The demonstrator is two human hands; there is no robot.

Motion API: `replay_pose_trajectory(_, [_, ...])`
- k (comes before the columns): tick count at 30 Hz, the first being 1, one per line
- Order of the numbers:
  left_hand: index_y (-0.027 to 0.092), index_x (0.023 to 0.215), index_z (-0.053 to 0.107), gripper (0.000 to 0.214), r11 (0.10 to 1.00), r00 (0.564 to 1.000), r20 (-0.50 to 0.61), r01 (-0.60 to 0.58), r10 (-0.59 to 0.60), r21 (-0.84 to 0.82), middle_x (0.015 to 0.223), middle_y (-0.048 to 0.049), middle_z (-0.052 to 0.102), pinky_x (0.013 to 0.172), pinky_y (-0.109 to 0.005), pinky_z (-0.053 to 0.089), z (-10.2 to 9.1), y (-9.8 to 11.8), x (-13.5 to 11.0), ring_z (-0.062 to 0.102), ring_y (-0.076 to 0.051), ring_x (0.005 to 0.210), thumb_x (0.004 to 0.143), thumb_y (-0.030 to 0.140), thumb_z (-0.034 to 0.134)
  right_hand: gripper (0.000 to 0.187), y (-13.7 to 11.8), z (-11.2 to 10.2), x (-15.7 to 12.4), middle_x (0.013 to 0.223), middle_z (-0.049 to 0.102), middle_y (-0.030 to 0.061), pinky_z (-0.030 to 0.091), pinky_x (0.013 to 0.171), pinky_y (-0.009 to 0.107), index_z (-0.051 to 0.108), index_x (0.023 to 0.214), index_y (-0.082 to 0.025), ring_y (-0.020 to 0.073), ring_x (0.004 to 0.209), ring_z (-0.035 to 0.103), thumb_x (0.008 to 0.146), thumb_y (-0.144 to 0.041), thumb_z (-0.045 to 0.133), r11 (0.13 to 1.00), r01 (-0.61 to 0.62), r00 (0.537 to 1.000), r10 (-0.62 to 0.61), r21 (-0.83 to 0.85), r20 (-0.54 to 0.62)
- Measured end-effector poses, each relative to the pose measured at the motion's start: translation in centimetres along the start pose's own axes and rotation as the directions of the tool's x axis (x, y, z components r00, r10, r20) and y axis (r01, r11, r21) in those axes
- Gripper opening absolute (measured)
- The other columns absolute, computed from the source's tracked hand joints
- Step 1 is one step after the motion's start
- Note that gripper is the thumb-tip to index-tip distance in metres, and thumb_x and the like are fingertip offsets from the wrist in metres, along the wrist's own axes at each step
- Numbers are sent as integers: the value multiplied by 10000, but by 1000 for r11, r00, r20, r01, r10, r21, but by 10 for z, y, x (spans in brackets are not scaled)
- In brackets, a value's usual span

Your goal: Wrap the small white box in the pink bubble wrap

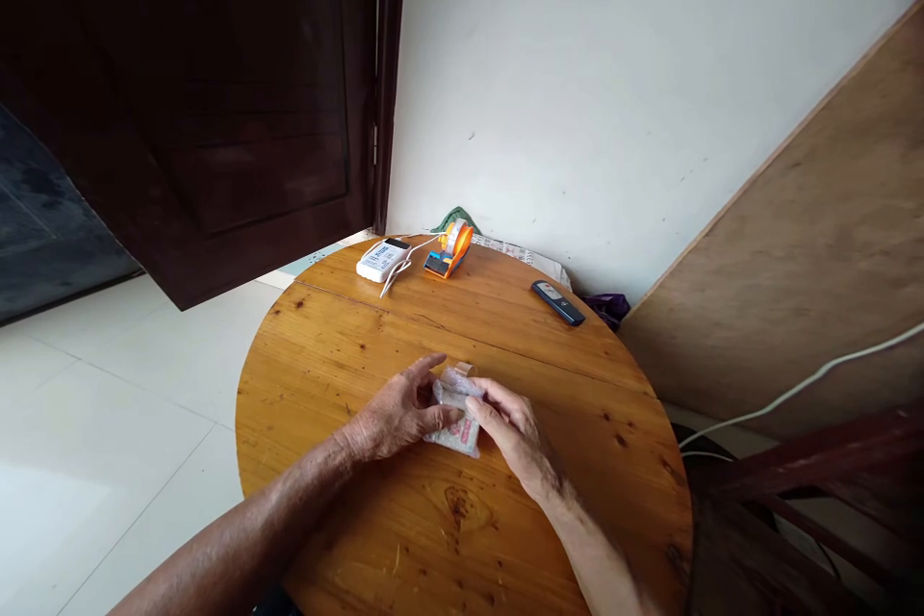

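Both of my hands rest on a small packet wrapped in clear plastic [456,419] that lies on the round wooden table [404,346]. My left hand [400,409] grips its left side, thumb pressed on top and index finger stretched along the far edge. My right hand [509,428] covers the right side with its fingers curled down onto the wrapping. The packet shows white paper with some red print; a tan corner sticks out at its far end.
At the table's far edge lie a white box with a cord [382,260], an orange tape dispenser [449,250] and a dark remote control [557,301]. A dark wooden door [217,96] stands left, a leaning plywood board [808,250] right, with a white cable [794,390].
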State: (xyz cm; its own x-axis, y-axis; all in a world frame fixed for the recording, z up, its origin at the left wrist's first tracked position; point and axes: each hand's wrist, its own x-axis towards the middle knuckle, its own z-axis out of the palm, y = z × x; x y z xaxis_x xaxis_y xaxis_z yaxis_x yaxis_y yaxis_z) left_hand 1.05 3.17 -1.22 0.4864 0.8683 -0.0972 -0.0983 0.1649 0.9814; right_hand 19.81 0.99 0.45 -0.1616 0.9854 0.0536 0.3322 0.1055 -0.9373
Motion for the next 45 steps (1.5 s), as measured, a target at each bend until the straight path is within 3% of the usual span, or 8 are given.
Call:
replay_pose_trajectory(4, [105, 1493, 261, 1048, 1000, 1000, -4, -4, 4, -30, 985, -66, 610, 773, -313, 442, 1, -2, 3, 571, -171, 863, 671, 425, 826, 367, 4, 4, 0, 776, 679, 20, 467, 679, 274, 727, 968, -186, 193, 741, 604, 857, -488, 550, 998, 15, 999, -17, -59, -38])
replay_pose_trajectory(8, [126, 1493, 271, 1090, 999, 1000, 3, 2, -2, -47, 983, -54, 603, 785, -315, 440, 0, -4, 6, 572, -156, 841, 623, 417, 858, 342, 2, 8, 2, 748, 684, 16, 464, 652, 265, 733, 880, -183, 180, 707, 606, 851, -484, 574, 1000, -27, 995, 28, 15, -95])
replay_pose_trajectory(18, [187, 1518, 226, 1132, 996, 996, 79, -23, 30, -84, 1172, -124, 608, 863, -357, 445, -4, -5, 4, 592, -189, 946, 617, 410, 874, 195, -6, -2, 27, 665, 668, -6, 422, 573, 246, 727, 754, -166, 147, 615, 571, 783, -326, 620, 996, -24, 998, 29, -86, 51])
replay_pose_trajectory(26, [157, 1537, 164, 1170, 998, 995, 92, -25, 30, -54, 1095, -109, 625, 841, -345, 445, -9, -11, 8, 598, -197, 941, 638, 427, 863, 215, 9, 8, 23, 848, 741, 39, 515, 764, 324, 741, 812, -189, 214, 807, 672, 805, -380, 642, 998, 35, 999, -35, 59, -8])
replay_pose_trajectory(31, [181, 1516, 245, 1102, 997, 999, 44, -20, 23, -69, 1044, -86, 624, 780, -318, 455, -9, -12, 9, 604, -190, 905, 634, 417, 863, 499, 10, -6, 14, 1049, 722, 76, 529, 820, 354, 618, 1242, -193, 229, 929, 684, 836, -482, 626, 994, -28, 998, 22, 103, 59])
replay_pose_trajectory(34, [173, 1506, 258, 1054, 997, 999, 23, -31, 33, -75, 1085, -104, 625, 780, -317, 463, -8, -10, 9, 609, -205, 937, 662, 402, 847, 674, 9, -12, 9, 1181, 682, 103, 524, 894, 394, 501, 1369, -196, 251, 1046, 662, 777, -444, 706, 998, -23, 994, 17, 61, 107])
replay_pose_trajectory(38, [134, 1513, 216, 1020, 1000, 1000, -4, -16, 16, -10, 1103, -120, 632, 757, -309, 466, -7, -6, 6, 612, -201, 911, 720, 417, 793, 663, 7, -8, 6, 1207, 680, 114, 506, 954, 428, 511, 1356, -186, 259, 1077, 655, 748, -347, 718, 999, -23, 996, 26, -28, 88])
replay_pose_trajectory(45, [156, 1512, 264, 836, 964, 999, -8, -34, 38, 265, 1001, -59, 621, 698, -297, 435, -11, -8, 3, 553, -150, 793, 835, 437, 666, 583, 11, -6, 11, 1144, 714, 119, 533, 897, 406, 577, 1301, -159, 264, 1028, 680, 791, -428, 672, 997, -51, 994, 44, 65, 98])
